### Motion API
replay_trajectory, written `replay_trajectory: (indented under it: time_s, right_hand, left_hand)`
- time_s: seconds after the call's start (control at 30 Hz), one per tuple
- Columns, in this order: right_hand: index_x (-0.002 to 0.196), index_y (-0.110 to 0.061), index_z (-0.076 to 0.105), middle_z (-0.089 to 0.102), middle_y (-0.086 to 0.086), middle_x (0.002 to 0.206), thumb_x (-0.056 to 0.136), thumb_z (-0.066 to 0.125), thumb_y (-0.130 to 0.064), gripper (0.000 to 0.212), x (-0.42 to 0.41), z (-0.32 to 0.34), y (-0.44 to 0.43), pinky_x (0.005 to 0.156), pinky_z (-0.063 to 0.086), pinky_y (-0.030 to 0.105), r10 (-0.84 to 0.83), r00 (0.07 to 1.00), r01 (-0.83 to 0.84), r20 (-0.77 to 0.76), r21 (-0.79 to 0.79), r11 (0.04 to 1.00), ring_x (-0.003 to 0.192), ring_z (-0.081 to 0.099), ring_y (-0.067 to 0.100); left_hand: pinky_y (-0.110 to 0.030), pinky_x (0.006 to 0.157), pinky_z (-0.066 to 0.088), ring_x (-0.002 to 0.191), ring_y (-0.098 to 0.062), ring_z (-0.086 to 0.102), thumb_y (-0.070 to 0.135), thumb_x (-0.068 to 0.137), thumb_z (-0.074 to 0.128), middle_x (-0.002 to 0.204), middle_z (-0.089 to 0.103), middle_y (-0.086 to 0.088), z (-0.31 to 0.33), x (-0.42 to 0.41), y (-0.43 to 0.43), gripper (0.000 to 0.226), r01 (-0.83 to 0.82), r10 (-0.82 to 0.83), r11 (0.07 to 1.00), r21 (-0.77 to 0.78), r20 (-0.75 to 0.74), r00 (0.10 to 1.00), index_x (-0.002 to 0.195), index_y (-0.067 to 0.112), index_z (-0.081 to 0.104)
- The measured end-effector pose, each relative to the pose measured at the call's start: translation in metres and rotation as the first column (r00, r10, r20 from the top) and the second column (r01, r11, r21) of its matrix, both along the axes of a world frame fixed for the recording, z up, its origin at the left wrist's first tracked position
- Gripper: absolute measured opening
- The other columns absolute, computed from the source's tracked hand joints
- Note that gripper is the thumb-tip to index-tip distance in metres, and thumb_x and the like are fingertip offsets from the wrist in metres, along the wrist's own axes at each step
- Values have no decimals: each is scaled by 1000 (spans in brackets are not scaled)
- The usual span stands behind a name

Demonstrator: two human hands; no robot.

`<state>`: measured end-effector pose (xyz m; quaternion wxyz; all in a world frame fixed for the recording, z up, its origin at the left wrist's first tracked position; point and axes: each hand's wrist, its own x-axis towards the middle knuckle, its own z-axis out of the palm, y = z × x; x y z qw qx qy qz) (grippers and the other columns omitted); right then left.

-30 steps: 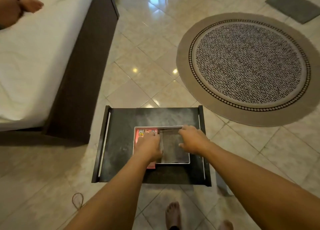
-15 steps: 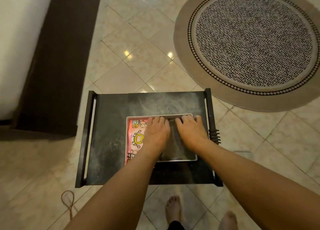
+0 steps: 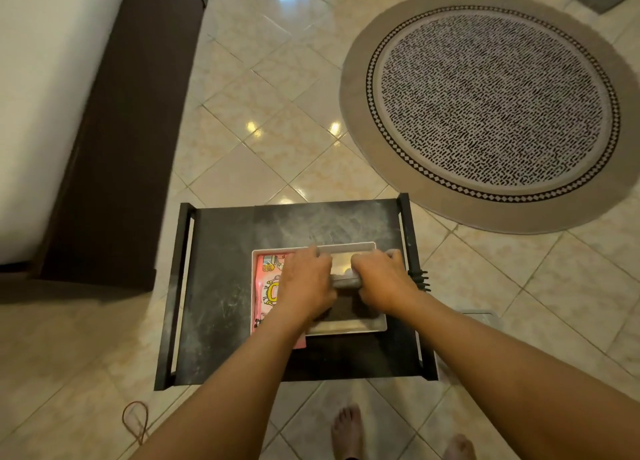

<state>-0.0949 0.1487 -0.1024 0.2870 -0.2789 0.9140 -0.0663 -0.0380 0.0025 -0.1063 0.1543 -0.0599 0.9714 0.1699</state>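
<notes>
A small dark table (image 3: pixel 221 286) with black side rails stands on the tiled floor. On it lies a white rectangular tray (image 3: pixel 346 328). A pink printed packet (image 3: pixel 268 286) fills the tray's left part. In the right part lies a grey cloth (image 3: pixel 341 279), its far portion bunched into a roll. My left hand (image 3: pixel 306 286) and my right hand (image 3: pixel 382 283) sit side by side over the tray, fingers curled round the rolled cloth. The cloth's lower part is dark and mostly hidden under my hands.
A bed with a white mattress (image 3: pixel 41 95) and dark frame (image 3: pixel 131 130) stands at the left. A round patterned rug (image 3: pixel 491 106) lies at the right. A black comb-like object (image 3: pixel 420 279) sticks out at the table's right rail. My bare feet (image 3: pixel 346 432) stand below the table; a rubber band (image 3: pixel 136 421) lies on the floor.
Both hands went from lying flat on the spread cloth to curling round it, and the cloth's far part is now gathered into a roll. The camera tilted slightly.
</notes>
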Motion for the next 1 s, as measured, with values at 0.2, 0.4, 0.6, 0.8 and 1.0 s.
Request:
replay_trajectory:
  time_s: [0.2,0.4,0.6,0.8,1.0]
  right_hand:
    - [95,-24,59,65,0,95,85,72,-16,19,-12,72,31,75,56,32,-266,926,343,268,-305,888,87,63,17]
    - [116,-27,55,71,1,108,82,78,-15,43,-30,147,87,80,62,36,-379,762,639,524,-520,567,100,69,17]
    - [119,-38,51,68,12,97,85,74,-8,51,-31,193,159,65,63,34,-391,772,635,501,-578,513,82,70,26]
    - [107,-25,65,65,9,105,82,74,-3,34,-36,176,249,65,61,31,-378,766,628,521,-476,616,94,66,29]
    - [118,-30,57,51,-5,122,76,67,15,62,-18,97,329,65,61,30,-382,767,600,516,-364,713,93,60,19]
  left_hand:
    - [-37,67,62,81,-21,69,9,81,79,92,68,-6,69,5,-9,24,-380,341,738,558,179,923,88,19,58]
    - [-49,88,59,97,-29,72,18,86,74,100,76,-11,140,2,24,20,-530,549,204,823,353,758,103,7,72]
    - [-40,81,59,106,-25,66,31,101,53,119,66,-10,167,-7,104,28,-539,498,153,828,406,766,125,16,56]
    - [-43,85,61,116,-20,61,18,85,78,130,53,5,147,-8,186,75,-431,415,216,876,318,853,143,35,33]
    - [-44,99,55,127,-16,51,10,86,75,137,47,10,65,5,266,68,-314,280,520,794,189,941,144,34,48]
